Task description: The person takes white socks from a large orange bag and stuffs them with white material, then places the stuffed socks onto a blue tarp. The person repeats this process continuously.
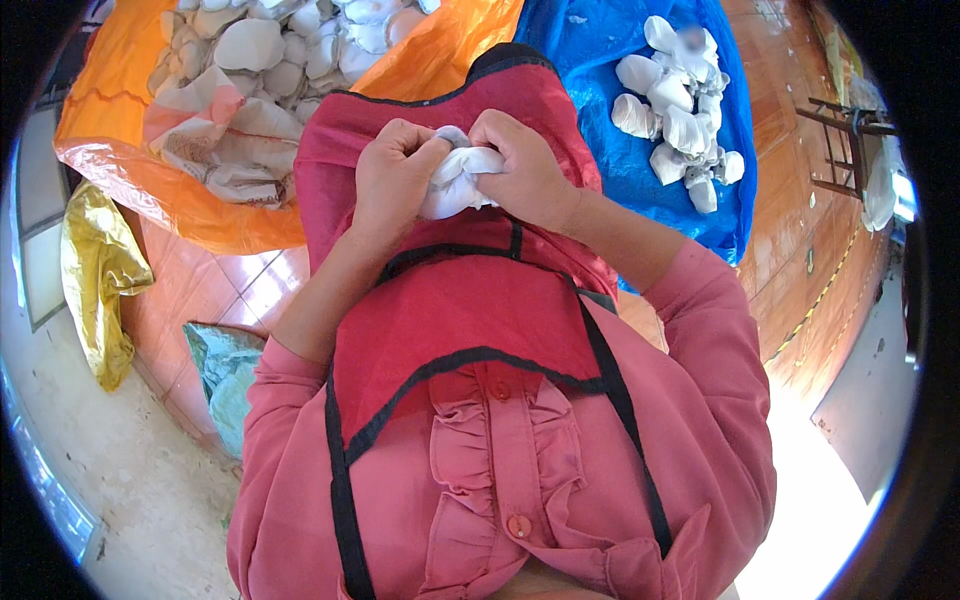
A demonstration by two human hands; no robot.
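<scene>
A small white cloth bundle [455, 182] sits over my lap, on a red apron with black trim [450, 320]. My left hand [392, 175] pinches its left side and top. My right hand [525, 165] grips its right side, fingers curled over the cloth. Both hands touch each other above the bundle. Part of the bundle is hidden under my fingers.
An orange plastic sheet [130, 150] at upper left holds a heap of white bundles [270, 50] and crumpled cloth. A blue tarp [600, 60] at upper right carries several finished white bundles [680, 100]. A yellow bag [95, 270] and a greenish sack [225, 370] lie on the tiled floor at left.
</scene>
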